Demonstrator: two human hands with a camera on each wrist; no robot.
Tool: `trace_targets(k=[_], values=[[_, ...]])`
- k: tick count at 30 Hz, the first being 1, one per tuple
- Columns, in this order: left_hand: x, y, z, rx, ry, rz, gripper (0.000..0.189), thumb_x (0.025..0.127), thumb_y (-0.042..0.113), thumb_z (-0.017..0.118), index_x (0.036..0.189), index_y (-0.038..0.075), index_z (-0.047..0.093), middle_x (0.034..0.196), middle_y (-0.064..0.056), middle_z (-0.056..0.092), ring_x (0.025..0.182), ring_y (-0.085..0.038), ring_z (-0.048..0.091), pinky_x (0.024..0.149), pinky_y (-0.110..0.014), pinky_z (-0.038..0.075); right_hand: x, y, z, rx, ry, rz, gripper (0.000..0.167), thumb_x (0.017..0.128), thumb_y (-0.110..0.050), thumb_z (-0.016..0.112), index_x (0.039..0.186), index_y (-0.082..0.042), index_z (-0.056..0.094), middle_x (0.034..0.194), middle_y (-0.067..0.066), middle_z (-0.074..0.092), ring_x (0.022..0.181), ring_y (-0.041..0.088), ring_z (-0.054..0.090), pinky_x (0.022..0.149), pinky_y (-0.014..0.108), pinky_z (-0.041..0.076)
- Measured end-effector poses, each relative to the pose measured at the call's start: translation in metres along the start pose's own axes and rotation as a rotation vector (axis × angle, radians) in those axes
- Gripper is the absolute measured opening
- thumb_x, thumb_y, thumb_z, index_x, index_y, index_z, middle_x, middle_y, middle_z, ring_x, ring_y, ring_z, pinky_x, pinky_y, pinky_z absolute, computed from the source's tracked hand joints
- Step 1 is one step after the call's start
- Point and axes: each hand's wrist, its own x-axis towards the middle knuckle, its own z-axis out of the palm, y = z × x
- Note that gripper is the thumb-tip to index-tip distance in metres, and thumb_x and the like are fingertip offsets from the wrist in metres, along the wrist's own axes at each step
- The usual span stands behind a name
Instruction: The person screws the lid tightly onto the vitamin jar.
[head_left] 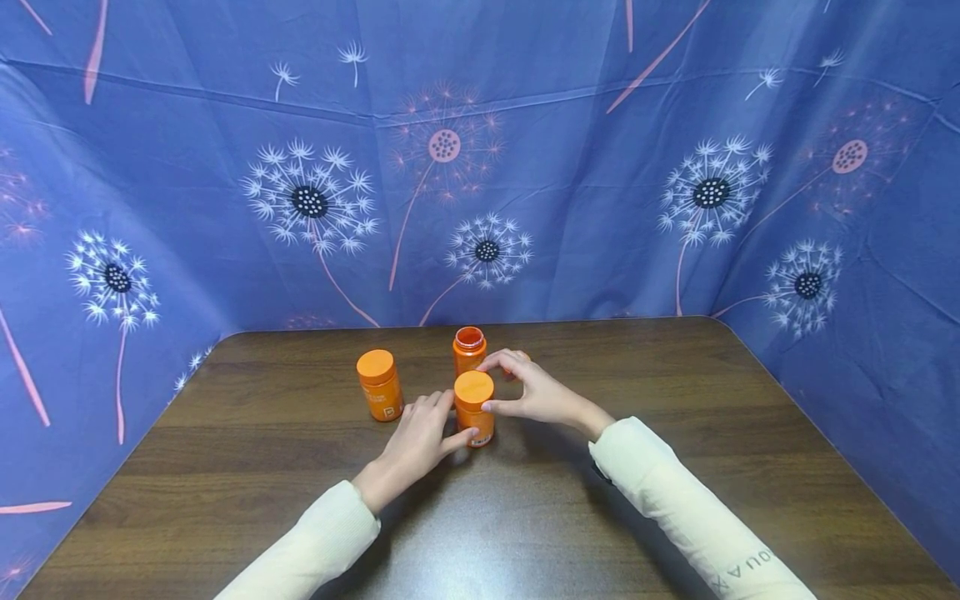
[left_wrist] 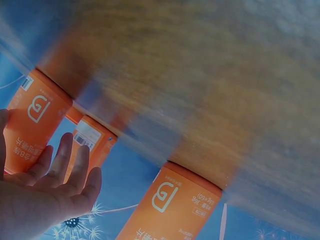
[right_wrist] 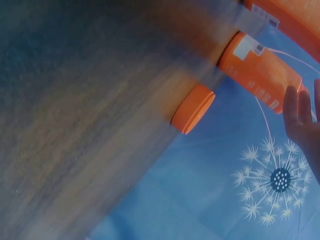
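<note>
An orange bottle (head_left: 476, 427) with its lid (head_left: 474, 387) on stands upright at the middle of the table. My left hand (head_left: 417, 440) holds its body, thumb in front and fingers along the left side. At the lid, my right hand (head_left: 534, 390) has its thumb on the right edge and its index finger arched behind. Just behind stands an open orange bottle (head_left: 469, 357), its mouth uncovered. A loose orange cap (right_wrist: 192, 109) lies on the table beside that bottle, mostly hidden by my right hand in the head view.
Another capped orange bottle (head_left: 380, 387) stands left of my left hand. The brown wooden table (head_left: 225, 467) ends at a blue curtain (head_left: 570, 167) with dandelion prints, which hangs behind it and along both sides.
</note>
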Motion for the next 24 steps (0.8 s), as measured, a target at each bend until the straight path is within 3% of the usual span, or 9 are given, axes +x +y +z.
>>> trace_targets(k=[8, 16, 24], values=[[0.000, 0.000, -0.001, -0.001, -0.004, 0.002, 0.046, 0.079, 0.047, 0.065, 0.104, 0.011, 0.053, 0.088, -0.006, 0.060, 0.081, -0.023, 0.057, 0.075, -0.045, 0.045, -0.004, -0.002, 0.010, 0.062, 0.047, 0.056, 0.047, 0.075, -0.027, 0.075, 0.112, -0.016, 0.048, 0.110, -0.002, 0.052, 0.108, 0.031, 0.046, 0.092, 0.050, 0.037], [0.001, 0.001, 0.000, -0.014, 0.001, -0.003, 0.042, 0.079, 0.046, 0.065, 0.101, 0.012, 0.053, 0.086, -0.006, 0.060, 0.082, -0.023, 0.056, 0.073, -0.042, 0.043, -0.005, -0.003, 0.015, 0.014, 0.104, 0.047, 0.049, 0.073, -0.027, 0.076, 0.110, -0.014, 0.048, 0.108, -0.002, 0.053, 0.105, 0.027, 0.048, 0.087, 0.034, 0.037], [0.000, 0.001, -0.001, -0.019, -0.008, -0.011, 0.043, 0.079, 0.047, 0.065, 0.101, 0.013, 0.052, 0.085, -0.004, 0.059, 0.081, -0.022, 0.055, 0.073, -0.041, 0.043, -0.005, -0.004, 0.013, 0.039, 0.078, 0.071, 0.051, 0.073, -0.028, 0.076, 0.112, -0.014, 0.047, 0.110, -0.003, 0.052, 0.108, 0.025, 0.047, 0.089, 0.037, 0.036]])
